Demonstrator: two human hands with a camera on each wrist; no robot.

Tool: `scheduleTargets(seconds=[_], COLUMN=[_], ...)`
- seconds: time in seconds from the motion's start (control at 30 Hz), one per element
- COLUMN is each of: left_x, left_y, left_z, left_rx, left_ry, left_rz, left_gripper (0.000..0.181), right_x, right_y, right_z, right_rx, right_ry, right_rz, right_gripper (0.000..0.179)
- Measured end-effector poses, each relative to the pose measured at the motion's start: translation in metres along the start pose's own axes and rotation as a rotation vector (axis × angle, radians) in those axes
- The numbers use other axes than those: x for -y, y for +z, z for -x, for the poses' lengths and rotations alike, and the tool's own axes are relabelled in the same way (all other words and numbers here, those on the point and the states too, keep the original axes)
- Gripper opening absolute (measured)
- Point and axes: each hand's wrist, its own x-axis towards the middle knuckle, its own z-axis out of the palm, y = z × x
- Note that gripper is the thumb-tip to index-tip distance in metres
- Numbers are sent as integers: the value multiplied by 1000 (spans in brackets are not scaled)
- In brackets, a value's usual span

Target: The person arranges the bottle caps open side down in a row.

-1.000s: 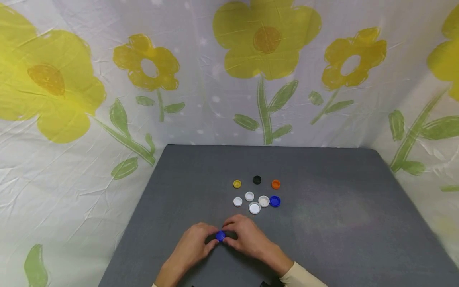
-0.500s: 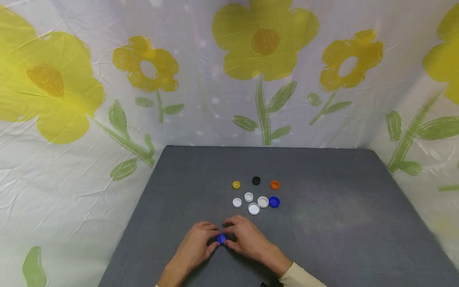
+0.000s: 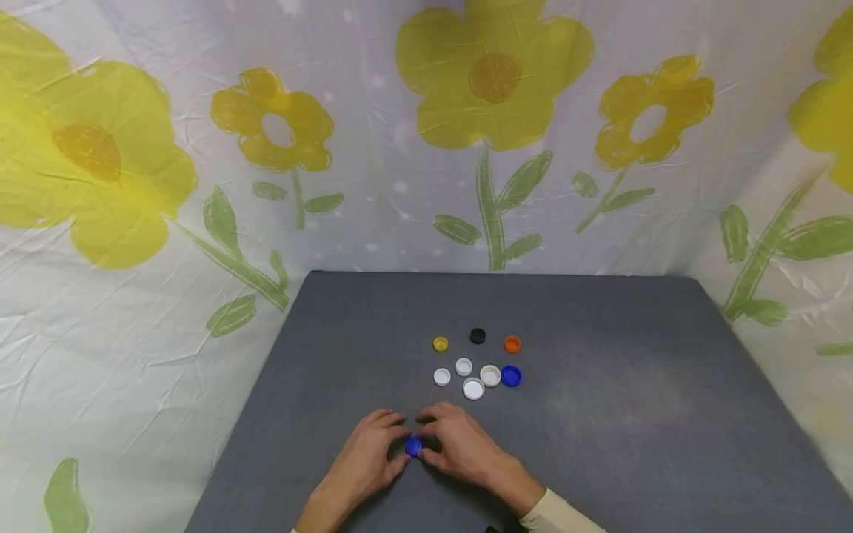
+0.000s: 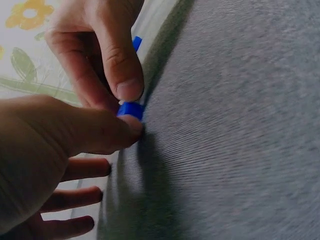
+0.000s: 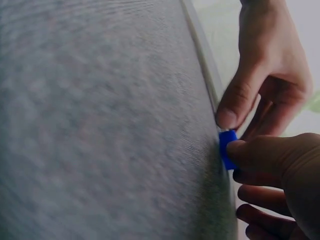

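A small blue bottle cap is at the near part of the grey table, between my two hands. My left hand comes from the left, its thumb and index finger at the cap's left side. From the other side, my right hand holds the cap between thumb and index finger. In the left wrist view the left thumb presses the blue cap, and the right thumb is right at its edge. The right wrist view shows the right thumb over the blue cap; the left thumb meets its upper end.
Beyond the hands lie several white caps and a larger blue cap. Farther back are a yellow cap, a black cap and an orange cap. A flowered curtain surrounds the grey table.
The blue cap between the hands has shifted slightly toward me and to the right, its face turning a little. Both hands' fingers have spread slightly; the other caps stay put.
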Motion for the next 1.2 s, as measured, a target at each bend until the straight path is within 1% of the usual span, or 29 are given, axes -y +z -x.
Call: scheduleTargets(seconds=[0.1,0.2,0.33,0.47,0.67,0.87,1.03,1.2], left_x=[1,3,8,11,12,12,9,9], left_y=[-5,-10,-19,-27,-39,-43,-45,-45], left_z=[-2,-5,-11,-21,-38,-57,-70,-81], left_rx=[37,43,26,9,-47,-66,-71,-64], left_ry=[-15,-31,-53,-66,-29,1,-4,-19], left_rz=[-3,-3,-13,-34,-54,-87,-101,-112], left_gripper=[45,51,52,54,57,60,60,61], right_x=[-2,-5,-12,-19,-32,-43,-51,-59], right_y=[-6,-14,-25,-36,-53,-71,-78,-80], right_z=[0,-1,-3,-6,-12,-19,-25,-30], right_rx=[-5,-27,-45,-66,-113,-106,-92,-92], right_ry=[0,1,24,42,71,107,125,135], right_rz=[-16,-24,-9,15,22,68,74,87], right_gripper=[24,26,29,32,33,35,39,42])
